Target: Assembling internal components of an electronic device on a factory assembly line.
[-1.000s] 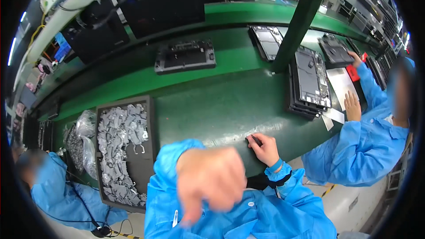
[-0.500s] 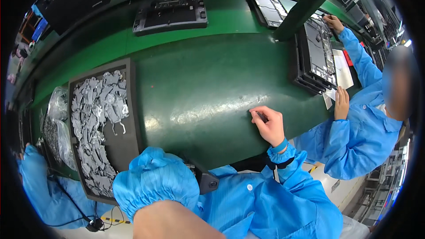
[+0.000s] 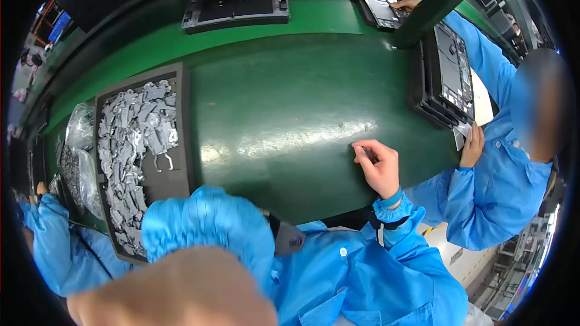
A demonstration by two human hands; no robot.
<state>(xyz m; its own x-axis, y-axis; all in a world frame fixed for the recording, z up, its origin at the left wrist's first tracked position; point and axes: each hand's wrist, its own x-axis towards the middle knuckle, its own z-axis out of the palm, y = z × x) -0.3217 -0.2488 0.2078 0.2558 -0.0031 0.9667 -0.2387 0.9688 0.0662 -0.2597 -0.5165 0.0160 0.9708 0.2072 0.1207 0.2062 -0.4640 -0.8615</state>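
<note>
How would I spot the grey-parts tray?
Start at the big green bench and go to its left side. A dark, thick-walled rectangular tray there holds heaped grey parts. Unlike the clear plastic bag on its left, it has straight, raised sides.

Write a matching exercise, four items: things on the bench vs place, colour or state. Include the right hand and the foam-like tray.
Things
1. Right hand
2. Rectangular tray
3. Plastic bag
4. Stack of open devices

Descriptions
A. Clear, left of the tray
B. Dark, several layers high
C. Blue band at the wrist
D. Partly covered with grey parts

Pairs: 1-C, 2-D, 3-A, 4-B
</note>
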